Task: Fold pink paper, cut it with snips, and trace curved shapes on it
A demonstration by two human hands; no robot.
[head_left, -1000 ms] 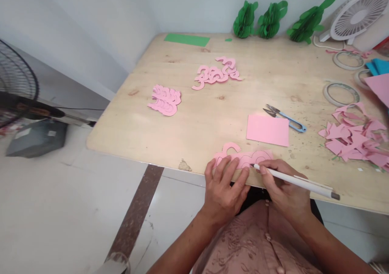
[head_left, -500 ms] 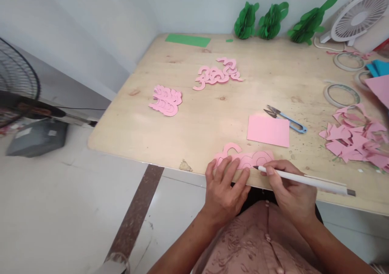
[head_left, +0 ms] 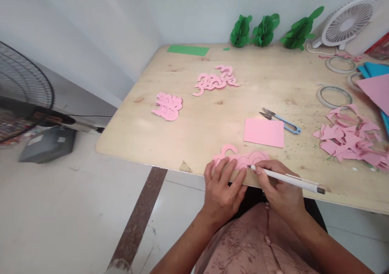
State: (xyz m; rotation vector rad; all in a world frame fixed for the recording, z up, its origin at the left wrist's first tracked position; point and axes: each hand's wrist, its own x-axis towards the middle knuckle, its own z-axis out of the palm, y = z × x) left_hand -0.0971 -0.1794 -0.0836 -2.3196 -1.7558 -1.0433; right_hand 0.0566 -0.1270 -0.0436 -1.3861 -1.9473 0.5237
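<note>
My left hand (head_left: 223, 187) lies with its fingers spread on a pink paper strip (head_left: 258, 156) at the table's near edge, pressing it down. Curved outlines are drawn on the strip, and a curved pink cut-out (head_left: 228, 147) shows just past my fingertips. In my right hand (head_left: 281, 189) is a white pen (head_left: 291, 179), its tip touching the strip's lower edge. A pink paper rectangle (head_left: 263, 133) lies beyond my right hand. Behind it are blue-handled thread snips (head_left: 282, 121), blades apart.
Cut pink pieces (head_left: 167, 106) and a looser heap of pink curves (head_left: 214, 80) lie further in. To the right are pink scraps (head_left: 349, 138), tape rolls (head_left: 334, 97) and a white fan (head_left: 346, 24). Green paper shapes (head_left: 264, 31) stand against the wall near a green strip (head_left: 187, 50).
The pen tip moved right along the strip, then back left, with my right hand following. My left hand stayed in place on the paper. The whole view has shifted slightly.
</note>
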